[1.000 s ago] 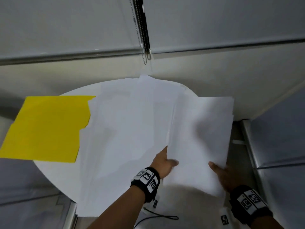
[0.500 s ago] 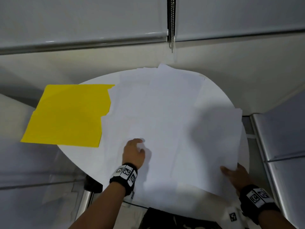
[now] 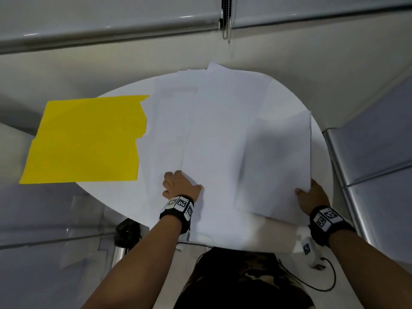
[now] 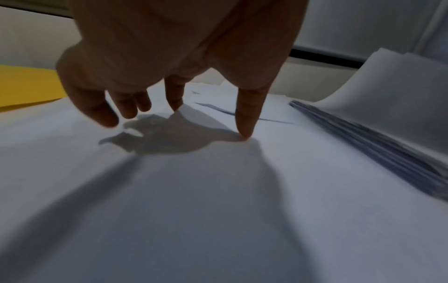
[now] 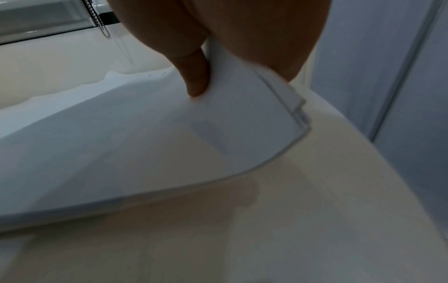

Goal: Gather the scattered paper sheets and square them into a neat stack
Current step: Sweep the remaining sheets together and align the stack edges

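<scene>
Several loose white sheets (image 3: 211,130) lie fanned and overlapping on a round white table (image 3: 287,99). A yellow sheet (image 3: 87,139) hangs over the table's left edge. My left hand (image 3: 178,186) is on the near left part of the spread. The left wrist view shows its fingertips (image 4: 244,132) pressing down on a white sheet. My right hand (image 3: 312,195) grips the near right corner of a gathered stack of sheets (image 3: 276,163), thumb (image 5: 196,82) on top and fingers hidden beneath. That corner of the stack (image 5: 169,143) curls upward off the table.
A wall with a blind's bead chain (image 3: 227,30) stands behind the table. Grey panels (image 3: 379,152) close in on the right. A dark object (image 3: 127,233) sits below the table's near left edge, and a black cable (image 3: 330,279) loops near my right forearm.
My left hand let go of the stack and moved left onto the loose sheets. My right hand kept hold of the stack, which now lies lower over the table's right side.
</scene>
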A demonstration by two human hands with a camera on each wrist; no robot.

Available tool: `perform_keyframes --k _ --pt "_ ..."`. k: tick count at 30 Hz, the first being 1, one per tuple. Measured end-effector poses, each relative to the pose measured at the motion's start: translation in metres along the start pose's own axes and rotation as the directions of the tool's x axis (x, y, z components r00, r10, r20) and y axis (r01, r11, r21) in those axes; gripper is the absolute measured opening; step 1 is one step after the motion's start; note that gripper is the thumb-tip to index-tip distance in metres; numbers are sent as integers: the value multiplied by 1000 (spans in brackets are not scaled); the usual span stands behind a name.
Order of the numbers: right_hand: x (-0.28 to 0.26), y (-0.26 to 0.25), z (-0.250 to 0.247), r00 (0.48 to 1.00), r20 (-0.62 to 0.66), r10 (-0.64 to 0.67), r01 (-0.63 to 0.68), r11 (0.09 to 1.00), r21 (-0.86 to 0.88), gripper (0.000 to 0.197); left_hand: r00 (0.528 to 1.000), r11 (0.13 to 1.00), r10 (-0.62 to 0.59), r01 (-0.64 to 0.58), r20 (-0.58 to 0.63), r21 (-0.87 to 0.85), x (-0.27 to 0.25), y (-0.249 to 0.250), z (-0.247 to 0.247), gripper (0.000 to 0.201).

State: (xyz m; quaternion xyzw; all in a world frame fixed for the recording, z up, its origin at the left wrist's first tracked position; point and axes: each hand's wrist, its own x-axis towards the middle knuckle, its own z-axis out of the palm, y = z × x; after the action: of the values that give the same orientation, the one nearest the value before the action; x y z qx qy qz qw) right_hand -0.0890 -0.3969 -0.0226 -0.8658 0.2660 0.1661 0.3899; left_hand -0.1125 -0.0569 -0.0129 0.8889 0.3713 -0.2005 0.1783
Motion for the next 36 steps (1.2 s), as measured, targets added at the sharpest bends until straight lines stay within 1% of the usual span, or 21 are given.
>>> perform_keyframes --k 3,5,7,8,10,13,16,20,22,24,26,27,29,30,31,33,34,36 --pt "-1 0 -1 1000 -8 9 -9 1000 -3 42 1000 1000 20 -20 -18 -23 2 -1 -1 67" --pt "0 1 0 1000 -8 13 -13 1000 -7 44 997 984 76 -71 26 -165 4 -4 -2 55" --pt "1 1 1 1000 -7 19 -19 1000 -10 45 983 940 147 -104 113 -325 6 -7 -4 52" --pt "0 0 1 1000 -6 24 -24 1000 -12 45 977 928 169 -112 133 -355 5 -9 -6 51" --pt "0 -1 1 1000 -5 27 -27 1000 -16 45 974 924 190 -135 123 -359 6 -14 -13 49" --pt "0 0 0 1000 5 23 -23 999 -31 43 979 910 200 -170 42 -378 12 -23 -36 48" --pt "1 -1 -3 1000 16 18 -17 999 -44 43 980 922 170 -197 -107 -334 28 -40 -76 46" --pt "0 -2 -3 1000 12 17 -16 999 -45 43 941 882 118 -246 -318 -401 43 -61 -145 35" --pt "-2 -2 -3 1000 12 18 -18 999 -43 42 913 839 94 -288 -397 -462 46 -64 -176 36" --pt "-2 -3 -3 1000 14 18 -17 999 -36 41 888 752 98 -362 -449 -551 45 -57 -200 39" --pt "-1 -5 -4 1000 23 17 -16 999 -36 41 869 628 129 -445 -478 -638 37 -43 -217 40" --pt "-1 -6 -5 1000 28 14 -13 999 -37 41 858 556 164 -488 -486 -673 31 -33 -221 41" --pt "-1 -5 -6 999 38 10 -9 999 -37 42 835 405 264 -551 -484 -730 18 -12 -224 41" --pt "-2 -5 -7 999 49 6 -5 999 -33 42 828 362 310 -558 -467 -747 14 -1 -222 41" --pt "-2 -5 -8 998 60 7 -5 1000 -22 42 820 334 361 -559 -445 -759 9 10 -217 40" --pt "0 -4 -11 996 87 7 -8 1000 7 43 813 331 443 -539 -377 -774 9 31 -198 40" --pt "1 -3 -13 994 106 10 -13 1000 21 44 810 340 474 -529 -344 -778 9 41 -186 40" --pt "5 -2 -17 991 132 9 -16 998 53 45 824 375 502 -481 -262 -793 12 63 -154 39"
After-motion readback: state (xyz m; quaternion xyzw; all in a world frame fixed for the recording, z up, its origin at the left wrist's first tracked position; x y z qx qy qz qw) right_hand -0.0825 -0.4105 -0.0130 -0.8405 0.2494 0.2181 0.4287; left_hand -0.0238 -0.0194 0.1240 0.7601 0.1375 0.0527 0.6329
